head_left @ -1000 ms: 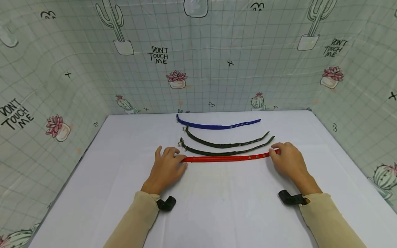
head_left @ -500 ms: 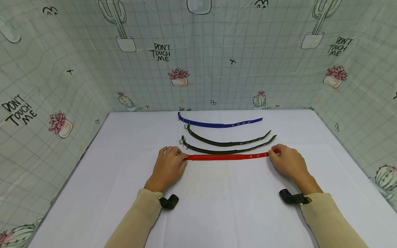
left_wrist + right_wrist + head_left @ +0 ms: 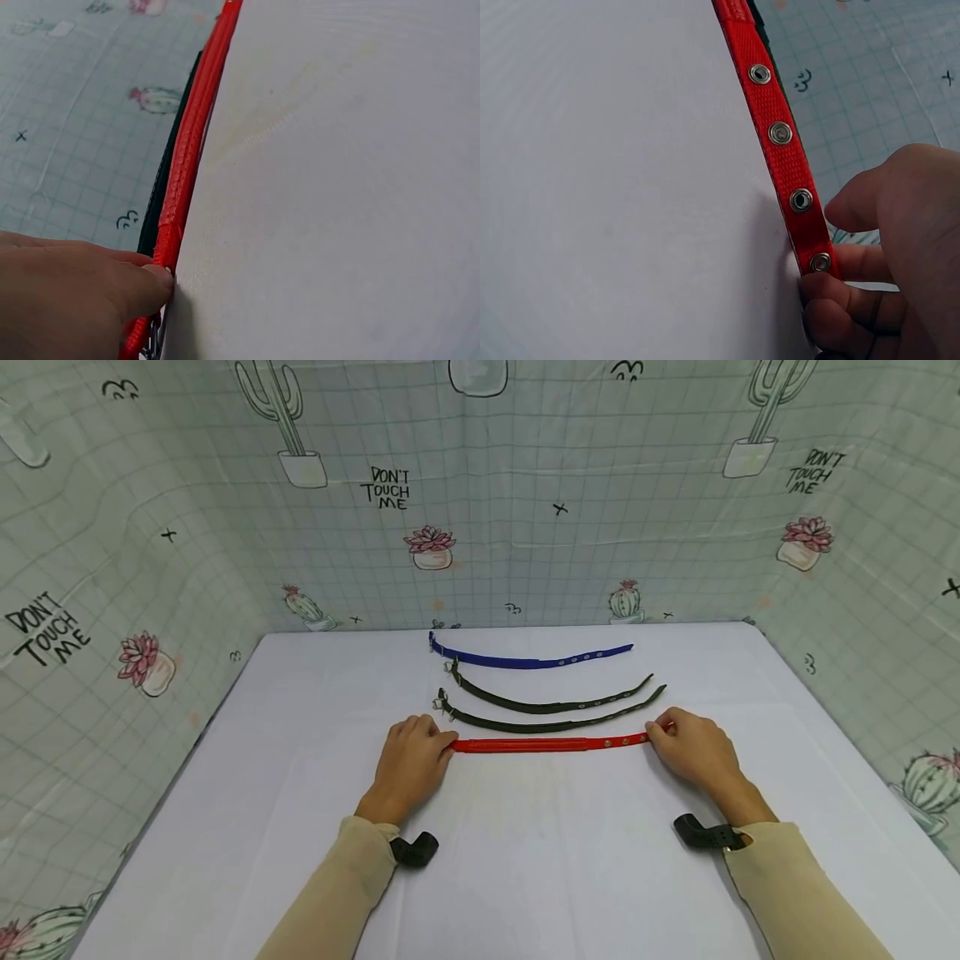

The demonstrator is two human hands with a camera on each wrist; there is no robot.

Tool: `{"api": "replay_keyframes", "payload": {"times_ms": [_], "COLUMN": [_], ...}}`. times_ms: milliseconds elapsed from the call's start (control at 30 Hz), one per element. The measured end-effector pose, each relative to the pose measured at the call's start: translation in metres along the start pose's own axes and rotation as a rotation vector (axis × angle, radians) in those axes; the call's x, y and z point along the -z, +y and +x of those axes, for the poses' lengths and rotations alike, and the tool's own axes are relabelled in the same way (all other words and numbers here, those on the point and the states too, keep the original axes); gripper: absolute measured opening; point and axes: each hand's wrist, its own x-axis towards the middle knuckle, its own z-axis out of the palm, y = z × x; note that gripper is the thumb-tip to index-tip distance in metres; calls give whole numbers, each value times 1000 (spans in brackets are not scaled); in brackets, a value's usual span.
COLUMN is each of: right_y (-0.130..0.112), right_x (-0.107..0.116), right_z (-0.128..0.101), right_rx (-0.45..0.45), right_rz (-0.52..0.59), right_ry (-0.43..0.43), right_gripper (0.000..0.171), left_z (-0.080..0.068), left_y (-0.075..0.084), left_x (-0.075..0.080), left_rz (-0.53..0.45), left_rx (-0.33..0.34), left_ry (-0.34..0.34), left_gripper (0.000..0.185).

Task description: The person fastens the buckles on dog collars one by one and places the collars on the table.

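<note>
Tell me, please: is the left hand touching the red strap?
Touching: the left wrist view shows the left hand pinching the red strap, its thumb against it.

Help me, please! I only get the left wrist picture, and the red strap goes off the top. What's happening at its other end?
Observer: The right hand is holding the red strap by that end.
Operator: Ooh! Has that end got holes in it?
Observer: Yes, four metal-ringed eyelets show along it in the right wrist view.
Operator: I can see a dark strip next to the red one. What's the very last strap at the back?
Observer: A blue strap, lying farthest back of the four in the head view.
</note>
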Motion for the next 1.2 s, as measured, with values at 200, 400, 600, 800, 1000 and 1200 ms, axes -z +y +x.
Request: {"api": "replay_keyframes", "payload": {"times_ms": [200,400,600,800,1000,1200], "right_y": [-2,-6,-8,-9,-11,-14], "right_x": [0,-2,-4,-5,-6,-3], "right_z": [-1,-4,-9,-10,-7,-3], "right_rx": [9,16,30,58,84,13], "right_rz": [48,110,173,251,285,413], "right_ry": [41,121,183,296,345,322], "right_gripper": [31,31,29,27,25,30], "left_z": [4,4,5,10,8,9], "left_y": [-1,-1,1,1,-5,-10], "left_x": [1,1,-1,-1,0,6], "left_rz": [-9,-25,-55,-108,-269,-642], "left_rx": [-6,-47,-125,-135,13,206], "left_ry": [11,32,102,140,47,-43], "left_gripper": [17,10,4,5,8,10]}}
